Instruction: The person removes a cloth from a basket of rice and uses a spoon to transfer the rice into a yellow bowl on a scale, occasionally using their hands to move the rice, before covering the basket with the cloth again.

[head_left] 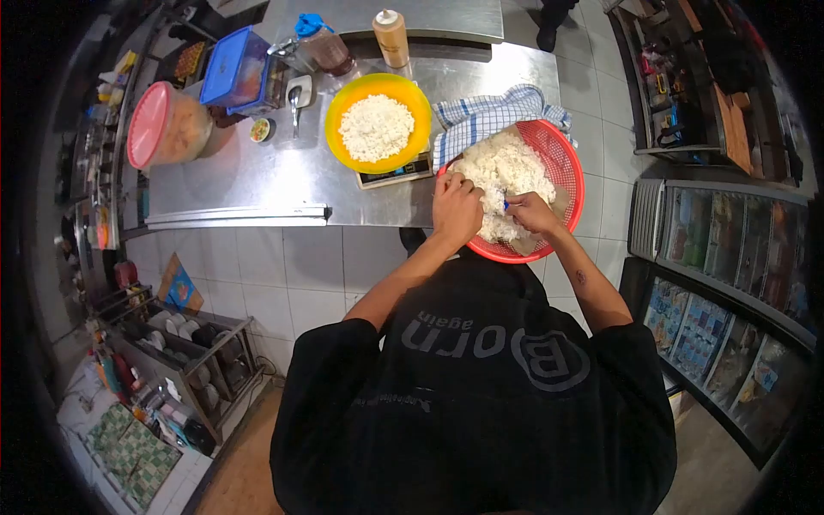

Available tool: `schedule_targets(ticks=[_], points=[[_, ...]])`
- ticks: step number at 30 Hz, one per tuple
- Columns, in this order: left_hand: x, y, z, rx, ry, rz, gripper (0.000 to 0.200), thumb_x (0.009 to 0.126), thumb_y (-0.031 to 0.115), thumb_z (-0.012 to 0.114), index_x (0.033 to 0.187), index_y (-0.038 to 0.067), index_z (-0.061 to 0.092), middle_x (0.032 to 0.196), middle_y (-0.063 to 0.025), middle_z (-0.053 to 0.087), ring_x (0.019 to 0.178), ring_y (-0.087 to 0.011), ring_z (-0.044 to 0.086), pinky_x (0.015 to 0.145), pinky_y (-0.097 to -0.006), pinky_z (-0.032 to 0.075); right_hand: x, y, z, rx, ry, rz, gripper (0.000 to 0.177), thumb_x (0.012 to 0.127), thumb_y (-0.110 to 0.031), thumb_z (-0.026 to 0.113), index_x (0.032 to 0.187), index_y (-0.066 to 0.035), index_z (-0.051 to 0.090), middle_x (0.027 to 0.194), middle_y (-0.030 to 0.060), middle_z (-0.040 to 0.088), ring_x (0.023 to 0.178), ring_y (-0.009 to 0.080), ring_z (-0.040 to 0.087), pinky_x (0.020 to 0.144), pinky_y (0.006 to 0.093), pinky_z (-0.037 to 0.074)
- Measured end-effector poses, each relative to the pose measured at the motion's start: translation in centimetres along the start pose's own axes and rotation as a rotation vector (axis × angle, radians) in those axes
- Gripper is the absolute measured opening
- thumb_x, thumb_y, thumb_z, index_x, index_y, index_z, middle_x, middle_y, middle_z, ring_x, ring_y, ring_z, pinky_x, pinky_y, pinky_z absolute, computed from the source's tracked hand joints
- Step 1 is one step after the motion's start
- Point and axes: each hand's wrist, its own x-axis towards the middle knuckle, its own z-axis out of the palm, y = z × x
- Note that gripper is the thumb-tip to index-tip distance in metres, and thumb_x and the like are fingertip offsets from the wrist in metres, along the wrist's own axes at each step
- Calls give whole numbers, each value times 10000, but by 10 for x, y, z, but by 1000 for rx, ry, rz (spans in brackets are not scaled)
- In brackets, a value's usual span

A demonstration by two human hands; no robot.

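Your black T-shirt (481, 360) lay nearest the camera, and just beyond it sat the white rice (515, 167), heaped in the red basket (562, 156) at the table's right end. Your right hand (532, 213) was closed around a blue tool (508, 205), its working end too lost among the grains to make out. Your left hand (457, 209) was at the basket's left side with fingers curled, though whether it gripped the rim or something else, you could not have told from this view. The step in hand looked like working the rice with that tool; the next move seemed to call for a steady basket, as its near side appeared to overhang the table edge, and a controlled stroke to avoid spilling grains. A checked cloth (472, 130) lay against the basket's far side. Left of that, the yellow bowl (421, 112) held more rice on a scale (378, 179), with a squeeze bottle (392, 43) behind, all on the metal table (232, 193).
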Motion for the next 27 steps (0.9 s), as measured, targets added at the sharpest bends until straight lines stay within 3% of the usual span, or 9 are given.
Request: schedule_targets(ticks=[5,8,9,13,16,19,22,26,27], points=[[0,2,-17,-326,118,-6,317,827,136,694,1125,35,660,1118,-121,665,1105,-303,582,1022,-460,389,-12,-2,-16,-97,13,-83,388,900,-172,649,1256,-40,725,654,-26,577,511,54,461,469,244,368],[10,14,-21,-503,227,4,304,885,177,672,1142,16,648,1117,-148,664,1123,-327,587,1012,-477,407,-23,1,-27,-69,-23,-124,365,924,-156,639,1256,-26,721,675,-28,589,541,50,467,496,249,383],[14,18,-20,-502,233,2,304,885,177,672,1142,16,648,1117,-148,664,1123,-327,587,1012,-477,407,-28,-4,-30,-38,-54,-122,379,915,-162,632,1252,-16,723,714,-3,638,585,67,515,549,266,437],[28,42,-4,-512,209,146,283,956,237,613,1111,6,662,1100,-163,661,1094,-335,595,989,-478,417,-48,-20,-36,-68,-33,-161,291,948,-169,634,1151,6,748,686,-23,601,558,59,482,504,262,397],[28,54,-4,-485,258,157,234,956,259,608,906,44,686,919,-90,662,951,-273,598,865,-439,430,-54,-39,-39,-47,-103,-149,239,980,-241,650,909,-19,705,632,-55,507,505,33,406,430,245,279],[31,47,-11,-356,389,126,221,936,244,633,820,60,671,848,-71,653,886,-263,600,833,-434,434,-74,-96,-38,-112,-152,-46,250,983,-253,644,917,-22,714,629,-49,514,505,33,411,430,244,290],[41,23,-24,-263,533,89,212,921,227,653,780,69,660,817,-62,645,849,-257,601,816,-434,438,-56,-129,-30,-221,-204,-146,257,987,-266,642,923,-29,717,629,-42,523,499,39,421,426,246,306],[56,-33,-55,-221,553,19,179,915,207,665,807,64,669,834,-66,654,866,-265,608,827,-440,440,-28,-193,1,-230,-191,-255,247,976,-255,635,934,-25,716,637,-27,548,484,60,447,423,249,340],[60,-51,-64,-237,544,30,171,932,212,644,897,50,687,930,-87,681,957,-283,622,892,-456,436,-7,-198,7,-214,-207,-286,244,971,-252,632,943,-24,715,642,-22,555,481,66,453,423,249,348]])
